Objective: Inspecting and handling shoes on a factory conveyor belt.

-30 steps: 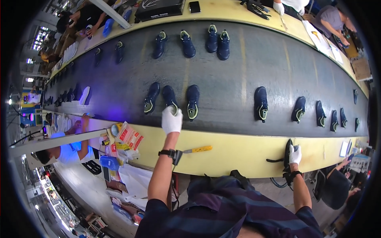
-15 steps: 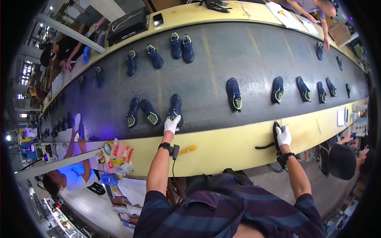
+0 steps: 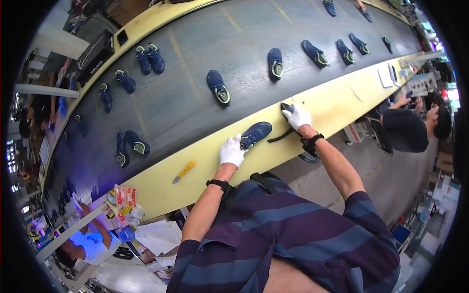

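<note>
My left hand [image 3: 232, 152], in a white glove, is closed on the heel end of a dark blue sneaker [image 3: 259, 133] on the yellow ledge [image 3: 205, 168]. The shoe's toe points away to the right. My right hand [image 3: 298, 116], also gloved in white, is closed over a black elongated object [image 3: 286, 106] at the edge of the ledge; most of it is hidden under the glove and I cannot make out its kind. Beside that hand lies a black strap-like piece [image 3: 280, 137]. A yellow-handled cutter [image 3: 184, 171] lies left of my left hand.
Several blue sneakers stand on the dark conveyor belt [image 3: 181, 102], among them a pair [image 3: 150, 59] and a single shoe [image 3: 218, 88]. A black box [image 3: 95, 54] and a phone [image 3: 122, 37] lie beyond it. People sit at the ledge to left and right.
My left hand has brought one sneaker from the belt onto the yellow ledge, towards my right hand. The view has turned to the right. My right hand stays on the black object.
</note>
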Motion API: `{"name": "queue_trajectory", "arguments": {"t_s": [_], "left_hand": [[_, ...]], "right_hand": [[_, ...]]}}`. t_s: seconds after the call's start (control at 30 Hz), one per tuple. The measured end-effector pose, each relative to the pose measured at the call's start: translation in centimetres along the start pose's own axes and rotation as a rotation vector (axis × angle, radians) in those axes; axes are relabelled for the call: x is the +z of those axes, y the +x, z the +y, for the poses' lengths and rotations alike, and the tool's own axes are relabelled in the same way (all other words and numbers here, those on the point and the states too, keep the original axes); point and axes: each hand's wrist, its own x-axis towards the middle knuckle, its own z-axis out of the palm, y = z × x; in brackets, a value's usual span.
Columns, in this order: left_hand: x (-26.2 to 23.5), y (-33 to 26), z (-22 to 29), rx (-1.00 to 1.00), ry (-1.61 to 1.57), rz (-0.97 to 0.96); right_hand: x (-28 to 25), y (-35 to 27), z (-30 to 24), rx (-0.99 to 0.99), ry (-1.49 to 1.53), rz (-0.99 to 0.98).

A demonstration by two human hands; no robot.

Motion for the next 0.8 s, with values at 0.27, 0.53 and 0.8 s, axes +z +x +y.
{"name": "queue_trajectory", "arguments": {"t_s": [0.27, 0.53, 0.8], "left_hand": [[1.8, 0.5, 4.1, -0.056, 0.078, -0.034], [-0.1, 0.6, 6.8, -0.071, 0.009, -0.08], [4.3, 3.3, 0.1, -0.184, -0.759, -0.334]], "right_hand": [[-0.4, -5.2, -7.0, -0.198, 0.05, -0.272], [0.0, -2.6, -2.7, 0.05, 0.174, -0.236], [-3.5, -6.4, -6.0, -0.085, 0.321, -0.077]]}}
